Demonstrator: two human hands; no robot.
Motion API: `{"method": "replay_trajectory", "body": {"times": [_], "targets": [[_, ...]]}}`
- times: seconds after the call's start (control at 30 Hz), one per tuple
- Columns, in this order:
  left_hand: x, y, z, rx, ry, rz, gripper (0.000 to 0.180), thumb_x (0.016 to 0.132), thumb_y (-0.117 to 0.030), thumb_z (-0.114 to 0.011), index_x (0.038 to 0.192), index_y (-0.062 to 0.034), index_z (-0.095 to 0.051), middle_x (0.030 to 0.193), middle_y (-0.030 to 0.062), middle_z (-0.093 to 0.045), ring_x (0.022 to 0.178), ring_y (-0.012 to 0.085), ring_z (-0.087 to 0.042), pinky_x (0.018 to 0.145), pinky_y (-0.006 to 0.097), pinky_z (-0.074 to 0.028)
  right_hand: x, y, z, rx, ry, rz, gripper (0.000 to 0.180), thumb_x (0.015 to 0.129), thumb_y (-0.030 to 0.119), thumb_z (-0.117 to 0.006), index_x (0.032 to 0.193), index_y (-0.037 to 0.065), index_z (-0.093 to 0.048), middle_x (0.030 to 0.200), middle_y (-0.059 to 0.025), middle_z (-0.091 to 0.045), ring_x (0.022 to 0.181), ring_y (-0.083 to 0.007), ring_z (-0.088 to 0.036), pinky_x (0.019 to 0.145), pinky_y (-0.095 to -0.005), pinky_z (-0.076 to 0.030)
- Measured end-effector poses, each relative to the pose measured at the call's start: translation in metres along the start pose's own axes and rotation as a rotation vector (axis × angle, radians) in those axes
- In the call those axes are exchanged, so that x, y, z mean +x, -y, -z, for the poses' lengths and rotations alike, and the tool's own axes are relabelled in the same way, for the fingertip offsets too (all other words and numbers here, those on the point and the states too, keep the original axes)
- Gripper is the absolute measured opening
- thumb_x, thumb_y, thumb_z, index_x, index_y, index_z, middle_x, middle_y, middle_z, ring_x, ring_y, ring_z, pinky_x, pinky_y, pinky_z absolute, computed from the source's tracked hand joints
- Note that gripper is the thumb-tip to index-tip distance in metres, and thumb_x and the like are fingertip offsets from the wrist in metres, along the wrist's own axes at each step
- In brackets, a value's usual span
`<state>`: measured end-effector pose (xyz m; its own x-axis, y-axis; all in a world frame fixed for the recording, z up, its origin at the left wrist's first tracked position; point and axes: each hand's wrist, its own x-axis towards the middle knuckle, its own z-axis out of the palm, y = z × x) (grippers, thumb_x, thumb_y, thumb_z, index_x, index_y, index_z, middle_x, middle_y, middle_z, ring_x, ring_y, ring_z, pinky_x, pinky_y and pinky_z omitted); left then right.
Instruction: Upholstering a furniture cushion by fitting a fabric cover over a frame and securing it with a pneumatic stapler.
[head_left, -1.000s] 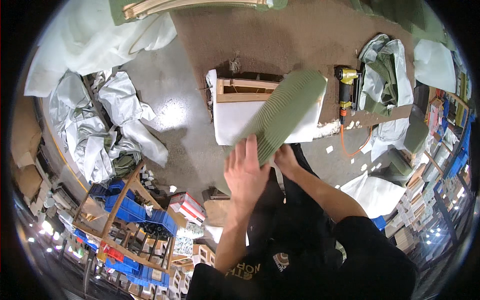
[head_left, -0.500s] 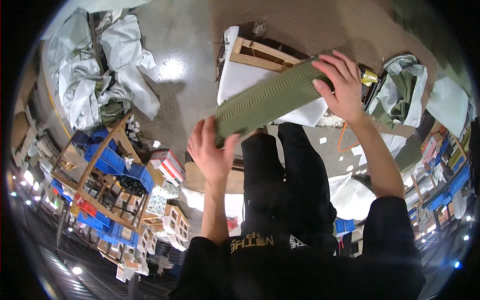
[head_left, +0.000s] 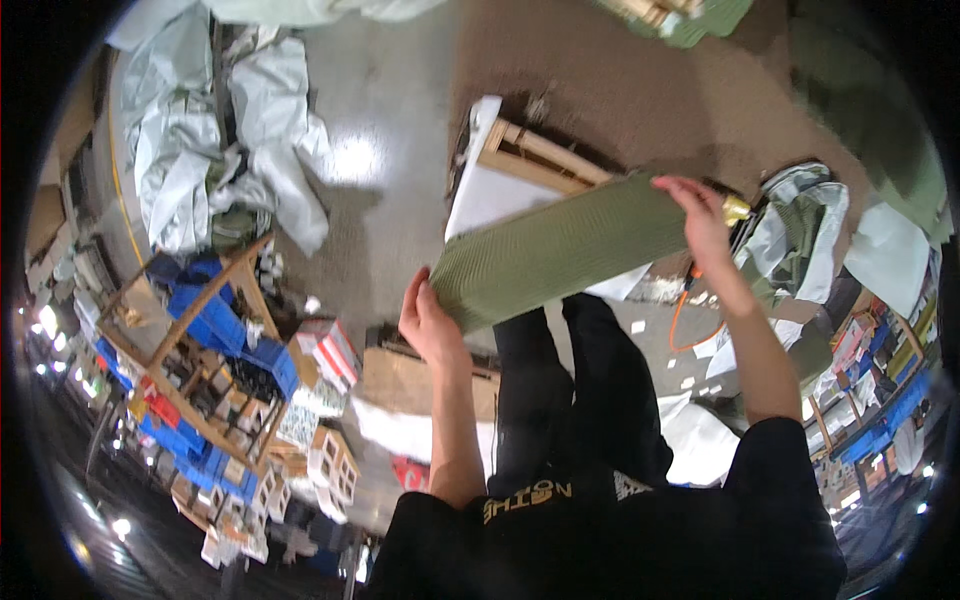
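The left hand (head_left: 428, 322) grips the near-left end of a long, ribbed olive-green fabric panel (head_left: 565, 250), fingers curled over its edge. The right hand (head_left: 700, 215) clasps the far-right end, thumb and fingers pinching the top corner. Between the two hands the panel is stretched out flat and raised above the floor, slanting from lower left to upper right across the person's black-trousered legs (head_left: 580, 400).

Beyond the panel lies a light wooden frame partly covered with white sheeting (head_left: 500, 190), resting on a brown carpeted patch of floor (head_left: 640, 90). As far as can be judged, the panel is lifted and spread but not yet laid on or fixed to the frame; placing it remains.

To the right sit an orange cable (head_left: 685, 320) and a heap of grey-green cloth (head_left: 800, 225). To the left, crumpled white plastic sheeting (head_left: 230, 140) and a wooden rack holding blue crates (head_left: 200, 340) stand well apart.
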<state>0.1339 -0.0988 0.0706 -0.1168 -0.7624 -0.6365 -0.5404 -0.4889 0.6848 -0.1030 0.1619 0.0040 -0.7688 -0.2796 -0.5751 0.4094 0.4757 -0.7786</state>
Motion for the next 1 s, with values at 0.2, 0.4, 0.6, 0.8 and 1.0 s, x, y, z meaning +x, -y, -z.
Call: {"method": "replay_trajectory", "body": {"times": [0.2,0.4,0.6,0.8,1.0], "targets": [[0.006,0.022,0.004,-0.103,-0.037,-0.072,0.042,0.098,-0.017,-0.041,0.13,0.0075,-0.054,0.129,0.0182,-0.059,0.119,0.0257,-0.055,0.102,0.036,-0.041,-0.011,-0.03,-0.009,0.149,0.016,-0.074,0.022,0.091,0.01,-0.059,0.108,0.003,-0.071,0.113,-0.0078,-0.071,0.108,-0.0158,-0.061,0.098,-0.0305,-0.044],[0.03,0.068,0.037,-0.047,0.008,-0.314,0.034,0.094,-0.009,-0.034,0.115,0.0051,-0.057,0.115,0.0173,-0.062,0.111,0.0275,-0.057,0.1,0.038,-0.042,-0.051,-0.016,-0.028,-0.01,-0.063,-0.218,0.044,0.088,0.02,-0.061,0.128,0.001,-0.06,0.127,-0.0136,-0.064,0.12,-0.0216,-0.057,0.104,-0.0301,-0.04],[0.051,0.111,0.074,0.141,0.21,-0.333,0.035,0.093,-0.013,-0.043,0.118,0.0049,-0.06,0.115,0.0166,-0.064,0.108,0.0271,-0.059,0.096,0.036,-0.044,-0.139,-0.048,-0.04,0.369,-0.181,-0.638,0.041,0.087,0.019,-0.065,0.122,-0.002,-0.059,0.11,-0.011,-0.066,0.101,-0.0207,-0.063,0.082,-0.0369,-0.051],[0.117,0.09,0.154,-0.017,0.567,0.204,0.045,0.092,-0.013,-0.059,0.131,0.0075,-0.052,0.123,0.0136,-0.062,0.105,0.0215,-0.061,0.092,0.032,-0.048,-0.263,0.003,-0.116,0.538,-0.357,-0.513,0.072,0.085,0.019,-0.071,0.143,0.003,-0.032,0.128,-0.0135,-0.055,0.108,-0.0298,-0.061,0.083,-0.0448,-0.056],[0.13,-0.061,0.173,-0.065,0.801,0.102,0.053,0.088,-0.013,-0.065,0.135,0.0052,-0.05,0.121,0.0133,-0.063,0.11,0.0234,-0.06,0.093,0.035,-0.049,-0.335,0.037,-0.162,0.972,-0.224,-0.21,0.079,0.083,0.023,-0.074,0.148,0.014,-0.029,0.129,-0.0137,-0.055,0.114,-0.0341,-0.06,0.086,-0.0488,-0.057]]}}
